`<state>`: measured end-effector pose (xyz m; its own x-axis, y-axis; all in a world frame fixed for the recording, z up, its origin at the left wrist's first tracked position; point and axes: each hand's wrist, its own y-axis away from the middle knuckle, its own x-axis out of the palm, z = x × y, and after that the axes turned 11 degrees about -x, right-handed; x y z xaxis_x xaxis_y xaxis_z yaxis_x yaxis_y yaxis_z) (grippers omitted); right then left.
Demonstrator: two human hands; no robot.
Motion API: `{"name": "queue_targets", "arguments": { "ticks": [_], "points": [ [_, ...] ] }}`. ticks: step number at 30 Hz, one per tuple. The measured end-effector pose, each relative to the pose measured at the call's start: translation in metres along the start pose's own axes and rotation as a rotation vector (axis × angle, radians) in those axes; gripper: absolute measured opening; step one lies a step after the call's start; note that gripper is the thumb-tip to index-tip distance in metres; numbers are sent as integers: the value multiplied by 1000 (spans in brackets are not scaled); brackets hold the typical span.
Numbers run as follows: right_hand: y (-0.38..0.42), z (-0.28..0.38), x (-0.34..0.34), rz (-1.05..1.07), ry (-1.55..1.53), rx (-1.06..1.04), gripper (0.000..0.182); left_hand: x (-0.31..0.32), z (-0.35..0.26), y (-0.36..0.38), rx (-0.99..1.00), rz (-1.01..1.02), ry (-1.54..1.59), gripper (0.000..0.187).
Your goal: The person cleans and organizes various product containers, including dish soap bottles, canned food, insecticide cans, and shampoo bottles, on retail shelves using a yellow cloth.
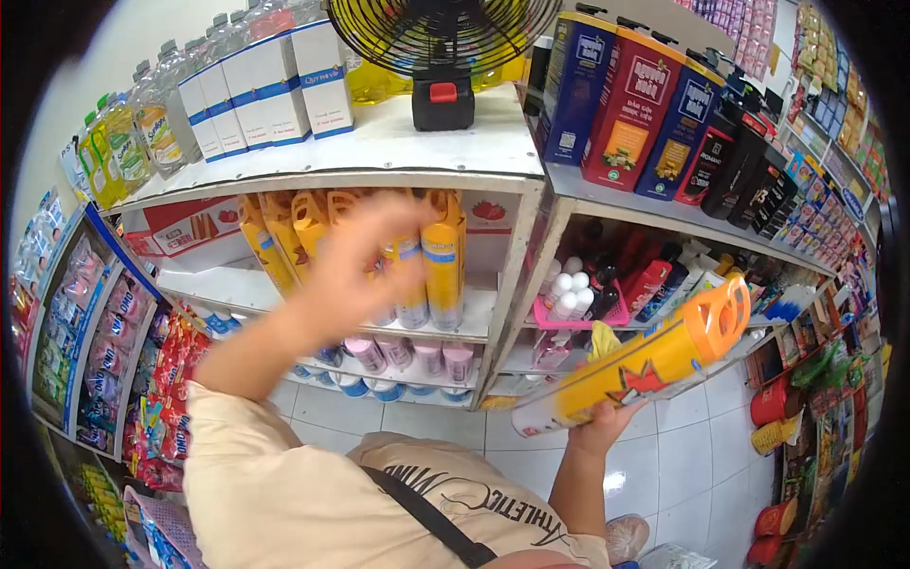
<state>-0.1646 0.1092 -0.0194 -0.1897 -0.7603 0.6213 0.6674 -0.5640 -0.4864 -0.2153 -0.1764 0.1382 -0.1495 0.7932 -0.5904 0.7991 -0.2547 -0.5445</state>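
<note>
Under the tilted yellow spray can, my right hand is closed around its body, the orange cap pointing up and right. A bit of yellow cloth shows just past the can's upper edge. My left hand, blurred by motion, reaches in front of the shelf with thumb and fingers apart. Behind it stands a row of similar spray cans with orange caps, upright on the shelf; the hand and forearm hide some of them.
A black fan and white boxes stand on the shelf top. Shampoo boxes line the right shelf, with a pink basket of white-capped bottles below. Pink cans sit on a lower shelf. Detergent bags hang at left.
</note>
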Motion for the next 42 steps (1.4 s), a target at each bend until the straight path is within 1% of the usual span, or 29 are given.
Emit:
{"name": "queue_targets", "arguments": {
  "ticks": [1, 2, 3, 4, 6, 7, 9, 10, 11, 14, 15, 17, 18, 19, 20, 22, 23, 26, 28, 29, 32, 33, 35, 36, 37, 39, 40, 41, 42],
  "points": [
    [0, -5, 0, -7, -20, 13, 96, 29, -12, 21, -50, 136, 69, 52],
    [1, -5, 0, -11, -39, 26, 95, 64, -12, 36, 16, 262, 65, 63],
    [5, 0, 3, 43, -28, 74, 84, 101, -15, 51, 11, 359, 117, 69],
    [13, 1, 6, 83, 68, 19, 81, 132, -19, 64, 6, 450, 170, 75],
    [29, -6, 12, 161, 250, -96, 76, 169, -20, 83, -127, 356, 224, 80],
    [32, -7, 10, 208, 150, -113, 71, 183, -17, 90, -190, 313, 249, 82],
    [37, -5, -1, 303, -43, -144, 62, 208, -7, 103, -243, 262, 722, 83],
    [39, -2, -11, 434, 159, -256, 58, 217, -4, 110, -272, 230, 960, 83],
    [39, 3, -22, 564, 360, -365, 54, 219, 0, 114, -323, 252, 1010, 80],
    [29, 26, -44, 876, 672, -535, 44, 209, -25, 103, -385, 188, 1307, 76],
    [28, 23, -48, 797, 613, -576, 45, 211, -25, 110, -366, 275, 1312, 79],
    [7, 39, -44, 646, 624, -750, 44, 216, -34, 123, -334, 465, 1055, 85],
    [-9, 51, -39, 557, 410, -644, 45, 219, -39, 129, -319, 554, 924, 88],
    [-22, 62, -36, 466, 199, -534, 46, 219, -51, 135, -421, 647, 885, 91],
    [-28, 69, -37, 375, -8, -417, 48, 220, -61, 138, -428, 652, 943, 92],
    [-28, 78, -45, 458, 194, -460, 51, 222, -75, 137, -434, 660, 1052, 94],
    [-28, 81, -48, 497, 294, -484, 53, 222, -68, 139, -310, 622, 983, 86],
    [-4, 73, -63, 889, 359, -573, 50, 223, -80, 136, -260, 214, 1066, 84],
    [17, 76, -58, 1015, 381, -553, 46, 217, -91, 133, -282, -65, 1134, 84],
    [28, 71, -62, 1026, 336, -507, 45, 214, -95, 133, -291, -204, 1162, 84],
    [26, 73, -64, 1060, 264, -400, 49, 230, -85, 154, -217, -429, 1195, 87],
    [24, 74, -63, 1072, 250, -365, 51, 240, -80, 163, -181, -396, 1271, 87],
    [28, 70, -59, 874, -99, 228, 49, 254, -64, 170, 18, -244, 1166, 89],
    [32, 65, -57, 760, -269, 524, 49, 255, -63, 175, 23, -195, 1082, 89],
    [34, 54, -61, 812, -297, 603, 48, 254, -64, 180, 32, -149, 996, 90],
    [34, 49, -63, 748, -283, 945, 47, 246, -75, 192, -140, -102, 782, 90],
    [36, 46, -61, 714, -265, 1113, 46, 238, -78, 193, -181, -113, 687, 90],
    [46, 40, -63, 755, -123, 1098, 45, 231, -81, 193, -221, -121, 592, 90],
    [51, 35, -61, 704, -143, 1177, 43, 224, -84, 194, -261, -126, 497, 90]
  ]
}}
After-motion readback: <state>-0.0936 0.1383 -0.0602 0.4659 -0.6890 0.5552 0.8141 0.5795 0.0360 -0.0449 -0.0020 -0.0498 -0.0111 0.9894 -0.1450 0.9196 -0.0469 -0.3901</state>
